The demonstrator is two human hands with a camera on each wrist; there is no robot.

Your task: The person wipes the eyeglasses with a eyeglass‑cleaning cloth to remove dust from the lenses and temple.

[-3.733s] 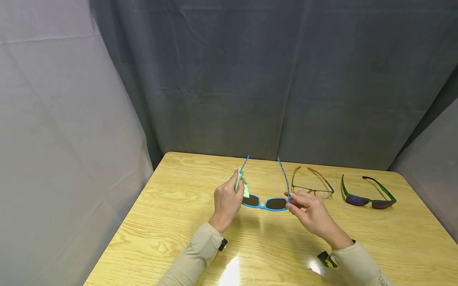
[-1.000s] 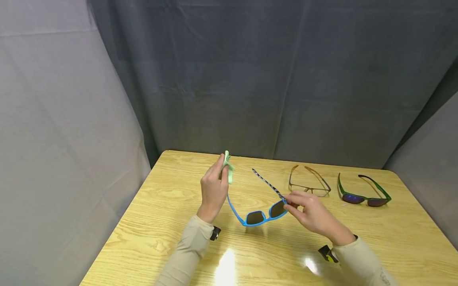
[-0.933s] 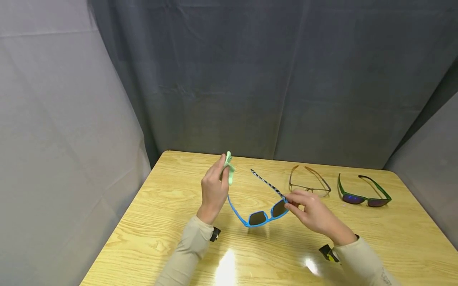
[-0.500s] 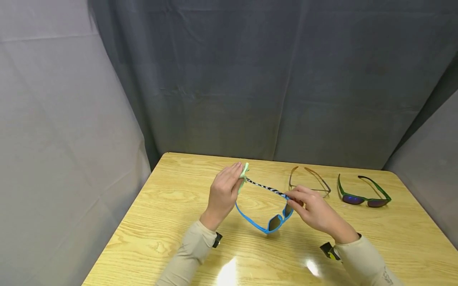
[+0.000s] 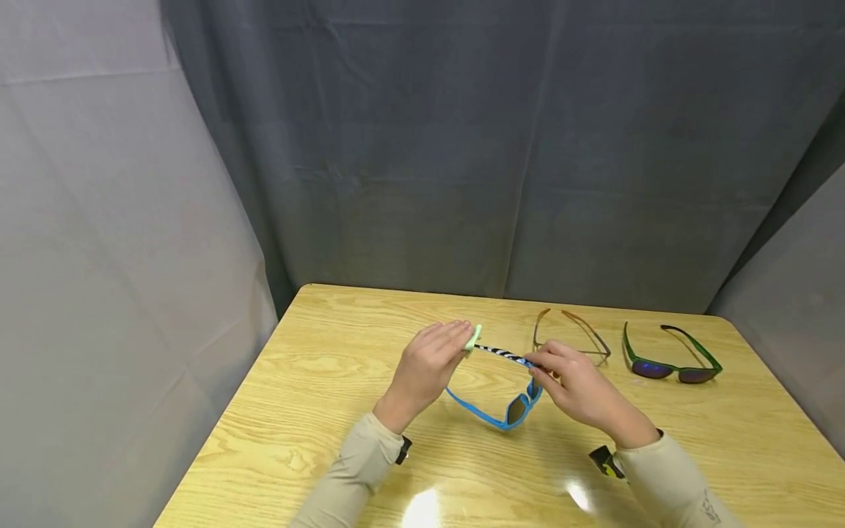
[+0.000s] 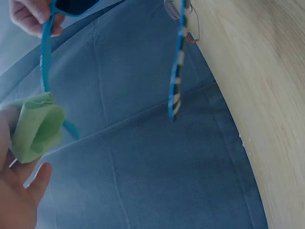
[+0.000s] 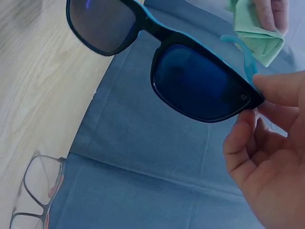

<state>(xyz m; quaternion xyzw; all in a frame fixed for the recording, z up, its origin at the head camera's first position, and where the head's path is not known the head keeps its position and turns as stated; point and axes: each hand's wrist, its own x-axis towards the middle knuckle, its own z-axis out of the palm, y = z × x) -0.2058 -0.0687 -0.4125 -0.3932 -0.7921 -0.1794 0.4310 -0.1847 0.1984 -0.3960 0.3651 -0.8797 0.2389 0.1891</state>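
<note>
My left hand (image 5: 428,367) holds a folded light green cloth (image 5: 473,339) against the zebra-patterned temple of a pair of blue sunglasses (image 5: 488,418). In the left wrist view the cloth (image 6: 40,126) bulges between thumb and fingers, and a blue temple tip shows beyond it. My right hand (image 5: 584,385) pinches the sunglasses at the frame corner near the hinge, holding them tilted above the table. The right wrist view shows the dark front of the sunglasses (image 7: 200,86), with thumb and fingertips on one corner. Part of the temple is hidden by the cloth and left hand.
Clear eyeglasses (image 5: 597,341) with orange-brown temple tips lie behind my right hand, partly covered by it. Further right, green sunglasses (image 5: 673,367) rest with temples spread. The wooden table (image 5: 290,411) meets a dark grey curtain (image 5: 409,147) at its far edge.
The left hand with the cloth has moved right and down onto the patterned temple, then along it towards the hinge. The right hand has turned the sunglasses so their front angles rightward.
</note>
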